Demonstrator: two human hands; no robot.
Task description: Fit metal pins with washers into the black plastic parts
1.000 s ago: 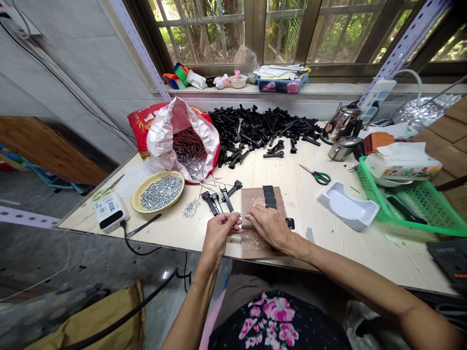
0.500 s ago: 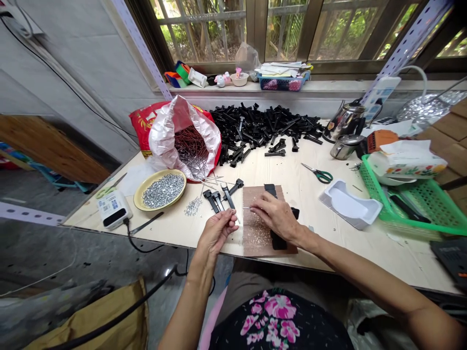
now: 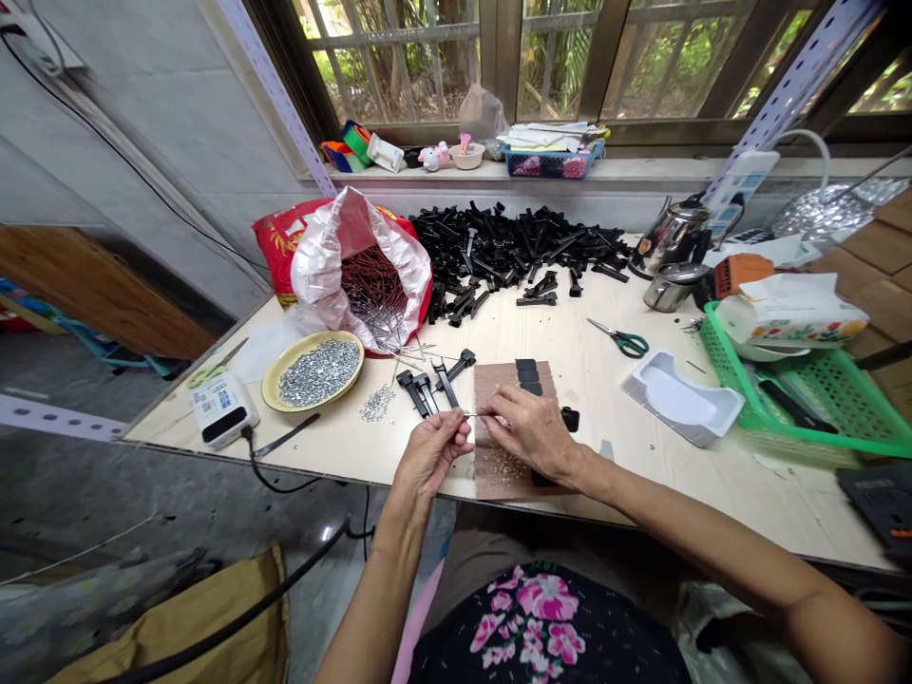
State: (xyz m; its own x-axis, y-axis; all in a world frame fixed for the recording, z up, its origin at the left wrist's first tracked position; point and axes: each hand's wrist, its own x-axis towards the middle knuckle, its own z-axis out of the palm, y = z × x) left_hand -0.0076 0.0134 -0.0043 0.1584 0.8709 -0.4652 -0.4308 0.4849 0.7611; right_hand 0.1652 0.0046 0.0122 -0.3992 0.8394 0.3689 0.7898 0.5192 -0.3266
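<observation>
My right hand (image 3: 531, 429) is over a brown board (image 3: 491, 473), its fingers pinched on a thin metal rod (image 3: 471, 414). The rod points left, its tip at the fingertips of my left hand (image 3: 433, 450). My left hand is closed in a pinch at the table's front edge; whatever is between its fingers is too small to make out. Black flat pieces (image 3: 527, 372) lie on the board, partly under my right hand. Just behind my left hand are several black clips (image 3: 427, 389). A small scatter of silvery bits (image 3: 377, 404) lies to their left.
A yellow plate (image 3: 269, 388) of silvery bits stands left, before a red bag (image 3: 275, 237) of thin rods. Black clips (image 3: 527, 242) are heaped at the back. Scissors (image 3: 627, 342), a white tray (image 3: 684, 404) and a green basket (image 3: 719, 380) are on the right. A white device (image 3: 222, 408) lies left.
My right hand has moved slightly left and the rod's tip now reaches my left fingertips. More of the black pieces at the top of the board shows.
</observation>
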